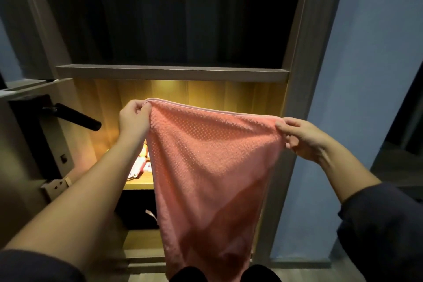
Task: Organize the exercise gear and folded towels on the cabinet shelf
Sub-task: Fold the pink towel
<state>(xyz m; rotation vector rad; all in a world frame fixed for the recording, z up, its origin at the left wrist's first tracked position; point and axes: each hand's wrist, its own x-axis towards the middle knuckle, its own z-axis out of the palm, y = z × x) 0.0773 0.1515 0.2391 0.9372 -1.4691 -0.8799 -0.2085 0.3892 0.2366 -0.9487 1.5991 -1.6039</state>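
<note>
We see a pink towel (pixel 210 167) held up and spread out in front of an open cabinet (pixel 295 64), hanging free in the air and touching no shelf. The left hand (pixel 135 119) pinches the towel's upper left corner between thumb and curled fingers, and the right hand (pixel 302 137) grips the upper right corner the same way, so the top hem is stretched nearly straight between them, a little higher on the left. Below that hem the cloth narrows and falls in soft folds to just above two dark shoes (pixel 190 273) at the bottom of the view. Behind the towel we make out a warmly lit shelf (pixel 139 184). On it, near its front edge and left of the middle, lie some small pink and white things (pixel 139 167), too blurred and too hidden by the towel for us to name. Above the lit space a pale shelf board (pixel 171 72) crosses the cabinet, and the compartment over it is dark. On the left a black door handle (pixel 77 117) sticks out, and on the right stands a blue wall (pixel 354 64). Both forearms are bare, with dark sleeves (pixel 377 224) pushed up.
</note>
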